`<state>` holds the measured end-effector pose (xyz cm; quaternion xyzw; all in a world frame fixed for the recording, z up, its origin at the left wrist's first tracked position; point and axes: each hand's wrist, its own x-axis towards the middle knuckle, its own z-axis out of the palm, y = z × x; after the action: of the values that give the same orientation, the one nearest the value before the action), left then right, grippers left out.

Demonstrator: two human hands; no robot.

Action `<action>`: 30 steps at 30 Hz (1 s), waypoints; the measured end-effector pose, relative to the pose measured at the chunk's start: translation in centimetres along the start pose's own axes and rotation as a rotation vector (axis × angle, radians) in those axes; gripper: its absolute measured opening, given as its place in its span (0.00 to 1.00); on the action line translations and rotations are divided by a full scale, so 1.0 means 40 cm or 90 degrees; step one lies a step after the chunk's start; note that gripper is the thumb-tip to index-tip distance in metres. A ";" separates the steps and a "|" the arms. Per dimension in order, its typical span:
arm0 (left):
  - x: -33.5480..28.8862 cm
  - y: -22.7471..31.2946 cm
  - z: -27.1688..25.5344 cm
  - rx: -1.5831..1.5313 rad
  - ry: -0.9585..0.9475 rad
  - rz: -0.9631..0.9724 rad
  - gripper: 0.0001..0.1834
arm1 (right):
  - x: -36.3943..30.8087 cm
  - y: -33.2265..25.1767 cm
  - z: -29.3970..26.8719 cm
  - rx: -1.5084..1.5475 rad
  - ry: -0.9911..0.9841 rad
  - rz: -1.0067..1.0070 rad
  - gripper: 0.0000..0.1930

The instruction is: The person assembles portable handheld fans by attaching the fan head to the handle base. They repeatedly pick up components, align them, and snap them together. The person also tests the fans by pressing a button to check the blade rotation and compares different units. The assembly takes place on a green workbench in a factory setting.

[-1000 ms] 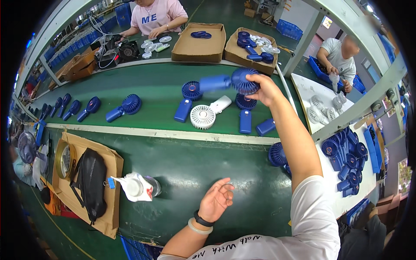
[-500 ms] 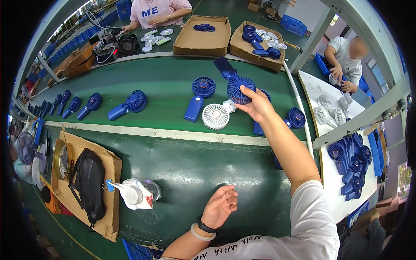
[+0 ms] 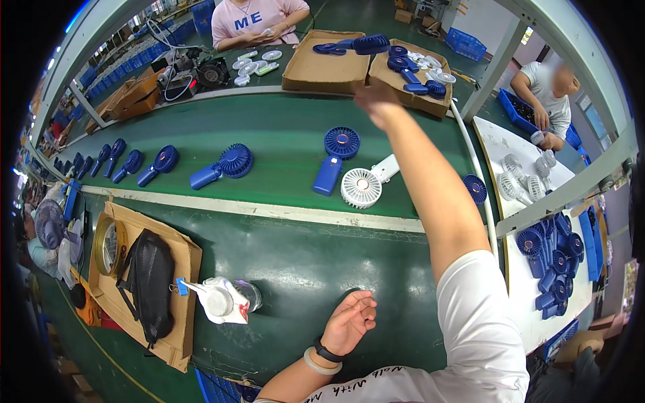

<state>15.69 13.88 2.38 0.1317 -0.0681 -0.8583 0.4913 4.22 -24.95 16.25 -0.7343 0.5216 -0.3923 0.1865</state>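
Observation:
My right arm reaches far over the green conveyor belt (image 3: 282,127), and my right hand (image 3: 376,101) is blurred near the front edge of a cardboard box (image 3: 322,75). Beyond my fingers, apart from them, a blue handheld fan (image 3: 371,45) is at the box's upper right rim. Inside the box lies another blue fan (image 3: 326,50). Below my right forearm, a blue fan (image 3: 342,142) and a white fan (image 3: 361,188) rest on the belt. My left hand (image 3: 349,322) hovers above the green worktop (image 3: 295,269), fingers loosely curled, holding nothing.
Several blue fans (image 3: 235,161) line the belt leftward. A second box (image 3: 403,91) holds blue and white fans. On the worktop stand a wrapped bottle (image 3: 225,301) and a cardboard tray (image 3: 181,336) with a black pouch (image 3: 149,285). Two co-workers sit across and at right.
The blue fan has left my right hand and is now over the far box. My right arm has stretched forward. My left hand keeps nearly the same pose.

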 end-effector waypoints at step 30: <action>-0.011 0.009 0.021 0.092 -0.034 0.111 0.20 | -0.708 -0.179 -0.051 1.135 -0.356 0.297 0.34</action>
<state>15.95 14.09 3.34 0.1377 -0.1540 -0.8083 0.5513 2.90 3.93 11.59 -0.2677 0.1014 -0.4084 0.8667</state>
